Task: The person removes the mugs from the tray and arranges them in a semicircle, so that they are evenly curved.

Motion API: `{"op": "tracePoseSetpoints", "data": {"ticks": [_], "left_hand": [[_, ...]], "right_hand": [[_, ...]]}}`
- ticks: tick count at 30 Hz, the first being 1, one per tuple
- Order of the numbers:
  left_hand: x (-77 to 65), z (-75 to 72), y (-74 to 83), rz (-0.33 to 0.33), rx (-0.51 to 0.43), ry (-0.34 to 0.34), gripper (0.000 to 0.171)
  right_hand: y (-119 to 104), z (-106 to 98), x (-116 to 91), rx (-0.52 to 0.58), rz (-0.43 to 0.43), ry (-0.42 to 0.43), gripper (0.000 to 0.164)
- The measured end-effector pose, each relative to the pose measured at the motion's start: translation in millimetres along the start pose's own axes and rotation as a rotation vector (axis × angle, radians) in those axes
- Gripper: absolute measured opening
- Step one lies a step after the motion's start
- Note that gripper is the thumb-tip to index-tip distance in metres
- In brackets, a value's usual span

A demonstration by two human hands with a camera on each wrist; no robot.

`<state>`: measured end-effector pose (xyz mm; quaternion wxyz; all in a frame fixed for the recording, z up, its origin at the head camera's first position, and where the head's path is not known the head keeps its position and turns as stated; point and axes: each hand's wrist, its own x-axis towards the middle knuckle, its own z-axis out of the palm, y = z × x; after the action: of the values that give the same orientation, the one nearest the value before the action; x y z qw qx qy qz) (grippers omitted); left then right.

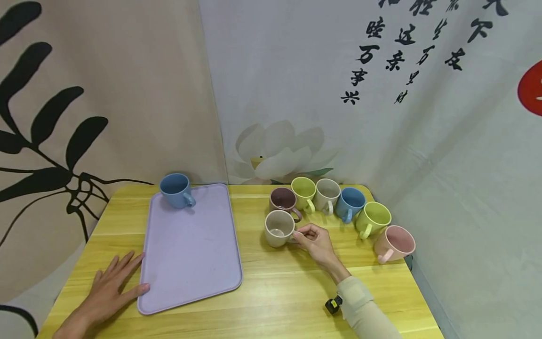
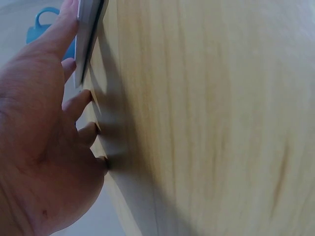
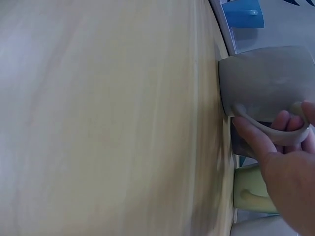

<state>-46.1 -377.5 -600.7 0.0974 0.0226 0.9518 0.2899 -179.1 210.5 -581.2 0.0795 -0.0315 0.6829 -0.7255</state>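
Note:
A beige mug (image 1: 278, 229) stands in front of the purple mug in the head view. My right hand (image 1: 315, 244) holds this beige mug by its handle, the fingers and thumb curled about it, as the right wrist view shows on the mug's handle (image 3: 275, 133). On the left lies a lilac tray (image 1: 192, 254) with a blue mug (image 1: 174, 189) at its far left corner. My left hand (image 1: 112, 288) rests beside the tray with fingers spread, the thumb and a fingertip touching its left edge.
Behind the beige mug is a purple mug (image 1: 282, 199). From there a curved row runs right: a green mug (image 1: 303, 192), a grey-white mug (image 1: 327, 194), a blue mug (image 1: 349, 204), another green mug (image 1: 372, 218) and a pink mug (image 1: 394, 244). A printed curtain (image 1: 275, 94) hangs behind the wooden table (image 1: 271, 301).

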Motion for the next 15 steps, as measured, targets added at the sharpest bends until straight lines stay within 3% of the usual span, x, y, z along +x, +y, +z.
{"op": "tracePoseSetpoints", "data": {"ticks": [15], "left_hand": [[0.1, 0.5, -2.4, 0.0, -0.007, -0.002, 0.096]], "right_hand": [[-1, 15, 1, 0.019, 0.012, 0.027, 0.027]]}}
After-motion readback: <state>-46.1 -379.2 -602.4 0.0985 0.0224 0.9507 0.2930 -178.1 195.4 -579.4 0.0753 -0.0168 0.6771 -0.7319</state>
